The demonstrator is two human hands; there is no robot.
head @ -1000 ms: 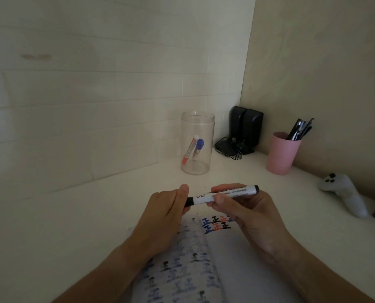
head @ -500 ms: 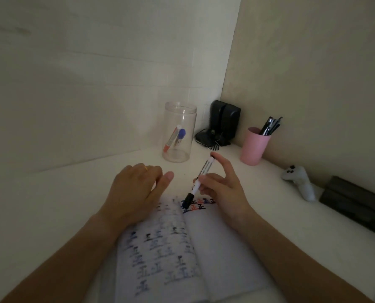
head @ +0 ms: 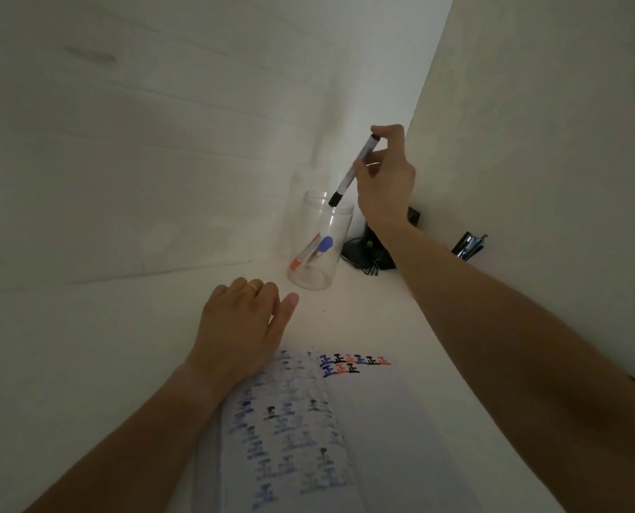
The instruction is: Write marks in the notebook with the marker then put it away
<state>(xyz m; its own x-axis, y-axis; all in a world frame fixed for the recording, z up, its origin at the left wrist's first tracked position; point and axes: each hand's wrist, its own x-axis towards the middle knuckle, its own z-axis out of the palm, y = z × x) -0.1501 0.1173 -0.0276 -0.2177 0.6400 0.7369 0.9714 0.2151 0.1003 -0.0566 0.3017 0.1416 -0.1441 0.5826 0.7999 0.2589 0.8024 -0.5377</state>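
The open notebook lies on the white desk in front of me, with rows of blue, black and red marks on both pages. My right hand holds the capped black-and-white marker tilted, its lower end at the mouth of the clear plastic jar. A red marker and a blue marker lean inside the jar. My left hand, a gold ring on one finger, rests on the desk at the notebook's upper left corner with the fingers loosely bent and nothing in it.
Black speakers with cables stand in the corner behind the jar, partly hidden by my right forearm. Dark pens stick up at the right wall. Walls close in at the back and right.
My right hand rose from the notebook and carried the marker back to the jar's mouth. One second ago both hands held the marker; the left hand now rests on the desk.
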